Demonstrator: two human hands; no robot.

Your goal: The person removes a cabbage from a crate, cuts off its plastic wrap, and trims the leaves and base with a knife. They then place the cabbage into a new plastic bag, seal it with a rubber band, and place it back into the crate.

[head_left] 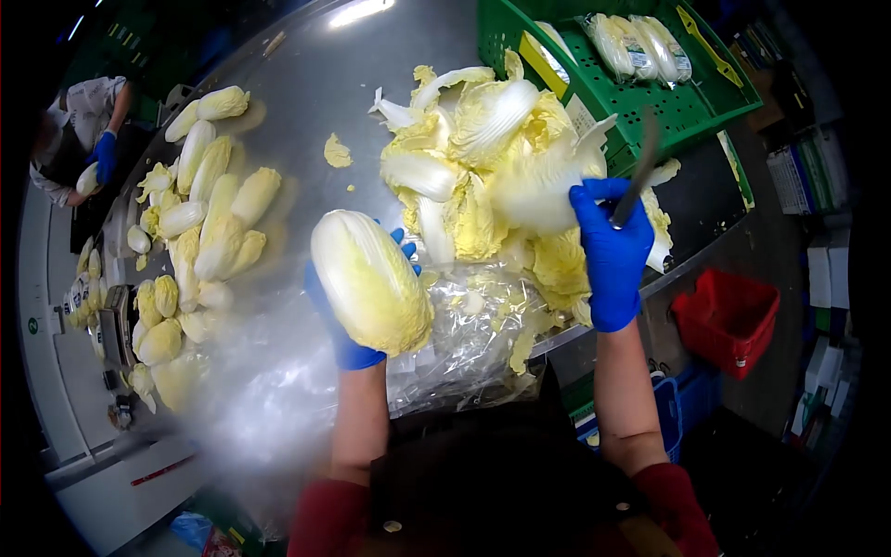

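My left hand (345,348), in a blue glove, is closed around a pale yellow napa cabbage (367,278), holding it up above the clear plastic film. Gloved the same way, my right hand (613,255) grips a knife (639,172) whose blade points up and away from me. A motion-blurred cabbage leaf (534,190) is right beside the right fingertips; whether they touch it I cannot tell. Behind both hands lies a heap of loose cabbage leaves (445,181) on the metal table (306,93). Crumpled plastic film (464,343) with leaf scraps covers the near edge.
Whole napa cabbages (218,227) lie piled on the left. A green crate (650,139) holding wrapped cabbages (640,48) stands at the back right. Below the table's right edge is a red crate (729,320). Another person's gloved hand (105,156) holds a cabbage at far left.
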